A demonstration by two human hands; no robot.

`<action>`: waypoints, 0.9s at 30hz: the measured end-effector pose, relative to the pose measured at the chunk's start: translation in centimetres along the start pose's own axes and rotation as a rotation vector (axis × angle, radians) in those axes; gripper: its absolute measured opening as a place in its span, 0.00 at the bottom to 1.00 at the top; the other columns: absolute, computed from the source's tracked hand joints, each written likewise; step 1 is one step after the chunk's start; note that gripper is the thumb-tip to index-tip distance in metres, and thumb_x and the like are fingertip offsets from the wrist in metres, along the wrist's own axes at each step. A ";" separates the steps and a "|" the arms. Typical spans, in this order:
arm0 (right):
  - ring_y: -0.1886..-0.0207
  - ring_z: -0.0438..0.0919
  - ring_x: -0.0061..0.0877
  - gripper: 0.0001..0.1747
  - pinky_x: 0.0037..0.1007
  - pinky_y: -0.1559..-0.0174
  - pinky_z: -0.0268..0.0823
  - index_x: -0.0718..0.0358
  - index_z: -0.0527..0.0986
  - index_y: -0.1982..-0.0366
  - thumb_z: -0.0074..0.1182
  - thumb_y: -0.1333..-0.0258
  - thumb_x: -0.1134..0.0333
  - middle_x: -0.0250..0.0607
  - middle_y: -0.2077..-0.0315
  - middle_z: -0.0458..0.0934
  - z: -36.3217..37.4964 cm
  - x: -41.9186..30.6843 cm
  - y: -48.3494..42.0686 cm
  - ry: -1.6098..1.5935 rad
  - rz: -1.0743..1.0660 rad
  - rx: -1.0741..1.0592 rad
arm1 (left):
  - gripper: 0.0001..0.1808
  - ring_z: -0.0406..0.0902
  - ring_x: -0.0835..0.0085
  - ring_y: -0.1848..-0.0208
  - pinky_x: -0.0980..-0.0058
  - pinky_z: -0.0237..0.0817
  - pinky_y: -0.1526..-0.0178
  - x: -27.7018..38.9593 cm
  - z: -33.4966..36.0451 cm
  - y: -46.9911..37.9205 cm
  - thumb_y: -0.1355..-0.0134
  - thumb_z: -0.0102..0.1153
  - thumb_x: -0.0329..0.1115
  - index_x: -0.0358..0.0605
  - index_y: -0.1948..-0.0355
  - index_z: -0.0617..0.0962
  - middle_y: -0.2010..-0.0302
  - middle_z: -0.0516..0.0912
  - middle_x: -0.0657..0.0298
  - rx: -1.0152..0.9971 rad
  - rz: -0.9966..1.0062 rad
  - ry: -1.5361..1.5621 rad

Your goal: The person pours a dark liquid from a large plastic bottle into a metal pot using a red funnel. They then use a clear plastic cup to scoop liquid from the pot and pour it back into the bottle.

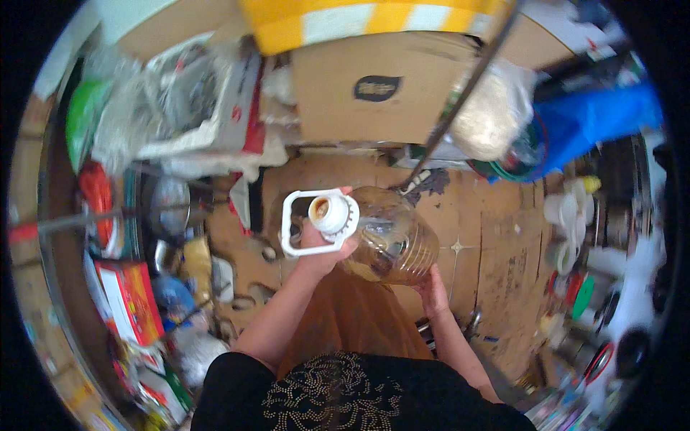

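Note:
Between my two hands, in front of my body, a large clear plastic jug (pixel 396 245) is tilted with its mouth up and to the left. It has a white plastic carry handle (pixel 288 223) around its neck. No cap covers the white neck (pixel 326 213), and brownish residue shows inside it. My left hand (pixel 323 253) grips the jug at the neck, partly hidden beneath the handle. Lower down, my right hand (pixel 433 291) supports the jug near its base. How much liquid the jug holds is unclear.
A large cardboard box (pixel 350 118) stands ahead under a yellow-and-white striped item (pixel 345 21). A thin pole (pixel 466 91) slants down to the tiled floor (pixel 453 215). Plastic-wrapped goods (pixel 178 102) crowd the left; a blue bag (pixel 598 121) and shelf clutter (pixel 571 215) line the right.

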State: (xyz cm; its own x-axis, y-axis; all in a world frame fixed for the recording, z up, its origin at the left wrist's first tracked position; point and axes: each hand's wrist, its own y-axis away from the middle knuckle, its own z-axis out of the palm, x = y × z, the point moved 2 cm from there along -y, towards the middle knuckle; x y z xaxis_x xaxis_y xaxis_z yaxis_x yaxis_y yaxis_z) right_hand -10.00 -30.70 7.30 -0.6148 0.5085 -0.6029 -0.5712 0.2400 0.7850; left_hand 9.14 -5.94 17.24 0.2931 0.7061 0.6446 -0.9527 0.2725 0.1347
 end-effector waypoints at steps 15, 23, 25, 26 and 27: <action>0.68 0.71 0.18 0.11 0.23 0.64 0.67 0.61 0.72 0.63 0.52 0.38 0.61 0.30 0.72 0.73 -5.6 21.3 19.5 -0.002 -0.096 0.352 | 0.43 0.74 0.67 0.52 0.69 0.66 0.47 -2.1 17.3 9.1 0.64 0.66 0.31 0.37 0.42 0.67 0.51 0.74 0.55 -1.020 0.549 -1.209; 0.59 0.77 0.26 0.25 0.35 0.57 0.69 0.67 0.74 0.55 0.52 0.41 0.51 0.40 0.60 0.80 -4.5 35.4 35.3 -0.107 -0.119 0.801 | 0.41 0.70 0.64 0.46 0.66 0.61 0.42 -4.6 35.4 21.4 0.57 0.62 0.38 0.36 0.40 0.65 0.47 0.71 0.54 -1.112 0.385 -0.630; 0.61 0.78 0.28 0.24 0.36 0.58 0.69 0.68 0.75 0.56 0.52 0.42 0.52 0.42 0.62 0.81 -3.6 42.1 35.8 -0.298 -0.100 0.875 | 0.41 0.69 0.63 0.45 0.65 0.59 0.41 -4.7 39.1 25.0 0.55 0.61 0.40 0.35 0.39 0.65 0.46 0.71 0.53 -1.155 0.288 -0.446; 0.63 0.78 0.27 0.23 0.35 0.61 0.69 0.67 0.75 0.58 0.52 0.42 0.53 0.41 0.64 0.81 -3.0 45.0 36.9 -0.354 -0.064 0.930 | 0.41 0.68 0.63 0.44 0.65 0.58 0.40 -4.4 40.6 26.6 0.55 0.60 0.41 0.35 0.39 0.64 0.45 0.71 0.53 -1.177 0.242 -0.367; 0.65 0.78 0.27 0.22 0.34 0.63 0.69 0.67 0.75 0.59 0.53 0.43 0.54 0.41 0.66 0.80 -2.5 47.7 38.1 -0.403 -0.020 0.989 | 0.41 0.68 0.62 0.43 0.64 0.58 0.40 -4.4 41.8 28.0 0.54 0.59 0.42 0.35 0.39 0.64 0.44 0.70 0.53 -1.191 0.190 -0.286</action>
State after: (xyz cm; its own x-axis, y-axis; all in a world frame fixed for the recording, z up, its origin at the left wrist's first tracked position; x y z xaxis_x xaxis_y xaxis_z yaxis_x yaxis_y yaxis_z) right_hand -62.44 0.66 8.05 -0.2820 0.6894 -0.6672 0.2275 0.7237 0.6515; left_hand -22.17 -28.78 49.63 -0.0120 0.6722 0.7403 -0.2677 0.7112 -0.6501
